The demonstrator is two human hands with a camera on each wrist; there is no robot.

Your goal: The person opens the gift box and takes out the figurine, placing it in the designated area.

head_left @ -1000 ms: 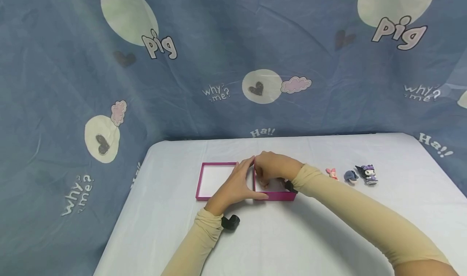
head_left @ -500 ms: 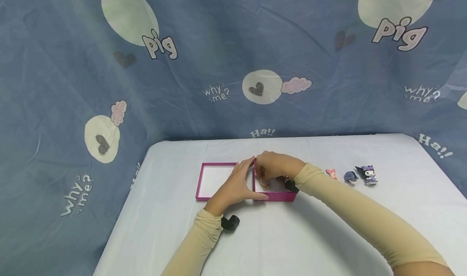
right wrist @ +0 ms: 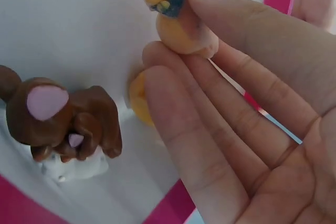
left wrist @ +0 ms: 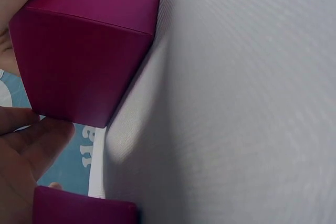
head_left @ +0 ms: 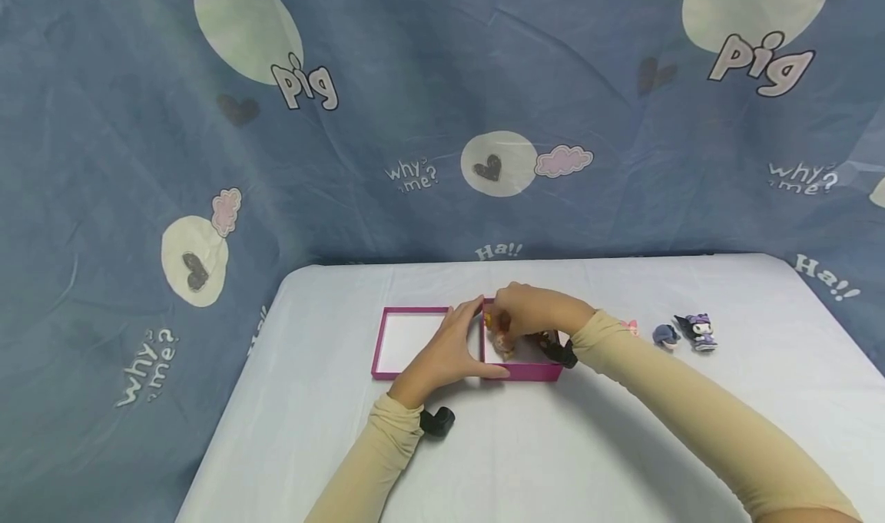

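A magenta box with a white inside stands on the white table. My left hand spans its left side, thumb at the near corner and fingertips at the far one; the left wrist view shows the box wall between them. Inside the box, my right hand pinches a small orange-yellow figurine with a dark blue patch between thumb and fingers. A brown figurine with a pink ear and white base lies beside that hand. Another yellow thing is partly hidden behind a finger.
A second shallow magenta tray lies left of the box, partly behind my left hand. To the right sit a pink figurine, mostly hidden by the sleeve, a blue-grey figurine and a purple, black and white figurine.
My right hand has shifted slightly right inside the box, and more of the orange and yellow figurines shows beneath it. The left hand stays on the box.
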